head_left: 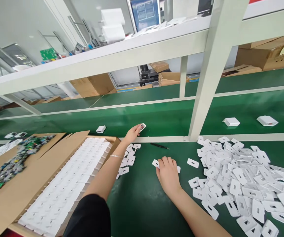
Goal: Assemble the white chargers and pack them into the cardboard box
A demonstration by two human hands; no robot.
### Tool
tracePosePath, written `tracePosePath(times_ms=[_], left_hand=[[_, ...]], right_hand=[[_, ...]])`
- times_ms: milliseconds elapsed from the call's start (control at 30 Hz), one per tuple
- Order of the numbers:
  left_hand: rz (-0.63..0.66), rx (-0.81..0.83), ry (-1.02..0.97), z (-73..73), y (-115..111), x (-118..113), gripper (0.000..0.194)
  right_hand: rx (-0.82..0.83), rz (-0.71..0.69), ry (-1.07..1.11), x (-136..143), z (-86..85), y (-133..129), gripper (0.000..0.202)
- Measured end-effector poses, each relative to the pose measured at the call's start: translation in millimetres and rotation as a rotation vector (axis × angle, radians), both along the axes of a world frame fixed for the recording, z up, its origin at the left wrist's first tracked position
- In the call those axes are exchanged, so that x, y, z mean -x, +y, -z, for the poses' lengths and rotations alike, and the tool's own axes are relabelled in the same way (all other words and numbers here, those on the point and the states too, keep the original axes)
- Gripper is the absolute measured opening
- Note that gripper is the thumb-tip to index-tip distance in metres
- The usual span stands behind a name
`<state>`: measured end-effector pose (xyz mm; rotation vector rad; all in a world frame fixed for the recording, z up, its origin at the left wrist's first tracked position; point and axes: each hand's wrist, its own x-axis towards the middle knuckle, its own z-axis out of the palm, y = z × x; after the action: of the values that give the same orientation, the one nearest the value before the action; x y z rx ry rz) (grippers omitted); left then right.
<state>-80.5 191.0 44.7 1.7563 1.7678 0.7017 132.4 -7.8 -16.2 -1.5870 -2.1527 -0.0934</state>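
Note:
My left hand [132,133] reaches out over the green belt, its fingers closed on a small white charger housing [143,127] whose open end shows parts inside. Lower and to the right, my right hand [167,172] curls its fingers over white slotted cover plates [155,163] on the green table; white edges stick out on both sides of it, and how many lie beneath is hidden. One loose cover plate [193,163] lies just right of that hand. Under my left forearm is a small group of cover plates [128,159].
A big pile of cover plates [240,177] spreads at right. At left stands a cardboard box [114,144] with rows of white housings [67,184], beside circuit boards [20,158] on cardboard. A black pen [159,145] lies ahead. White chargers [231,121] sit on the belt behind a post [207,72].

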Motion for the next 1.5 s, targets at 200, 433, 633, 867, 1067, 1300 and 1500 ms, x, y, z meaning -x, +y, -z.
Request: tracePosePath(times_ms=[200, 433, 633, 867, 1067, 1300, 1500], left_hand=[[0.270, -0.104, -0.455, -13.4, -106, -30, 0.074], [0.421, -0.068, -0.452, -43.8, -191, -33, 0.052], [0.232, -0.066, -0.439, -26.7, -192, -33, 0.051], [0.123, -0.189, -0.354, 26.7, -175, -35, 0.053], [0.119, 0.063, -0.647, 39.1, -173, -35, 0.062], [0.164, 0.178, -0.861, 47.8, -175, -38, 0.063], [0.188, 0.161, -0.750, 34.6, -183, -42, 0.062]], right_hand=[[0.026, -0.027, 0.073, -5, -3.3, 2, 0.010], [-0.012, 0.025, 0.343, -16, -13.6, 6, 0.013], [-0.157, 0.050, 0.489, -22, -19.9, 8, 0.014], [-0.220, -0.015, 0.523, -22, -27.8, 4, 0.019], [-0.182, -0.092, 0.492, -17, -28.8, -2, 0.022], [-0.243, -0.151, 0.446, -14, -32.1, -9, 0.024], [-0.255, -0.248, 0.357, -12, -34.9, -9, 0.027]])
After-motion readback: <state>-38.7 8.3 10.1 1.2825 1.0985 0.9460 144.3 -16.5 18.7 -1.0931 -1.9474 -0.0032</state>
